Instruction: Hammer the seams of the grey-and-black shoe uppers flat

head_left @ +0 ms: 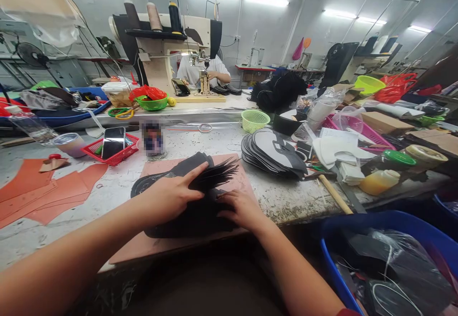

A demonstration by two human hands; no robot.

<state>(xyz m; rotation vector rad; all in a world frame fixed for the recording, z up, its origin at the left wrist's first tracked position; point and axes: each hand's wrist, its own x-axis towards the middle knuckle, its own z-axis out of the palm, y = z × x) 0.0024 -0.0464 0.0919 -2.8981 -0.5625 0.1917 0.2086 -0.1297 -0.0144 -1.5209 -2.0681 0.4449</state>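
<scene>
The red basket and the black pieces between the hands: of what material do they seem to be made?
Red basket: probably plastic, slightly glossy; its sides are perforated. Black pieces: perhaps leather or synthetic, mostly matte; their thin layers fan out.

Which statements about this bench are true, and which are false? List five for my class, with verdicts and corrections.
1. The left hand and right hand both touch the black pieces. True.
2. The red basket is to the right of both hands. False: the red basket is to their left.
3. Three spools stand atop the nearest sewing machine. True.
4. The wooden handle lies on the pink mat. False: the wooden handle lies to the right of the pink mat.
5. Orange pieces lie left of the pink mat. True.
</scene>
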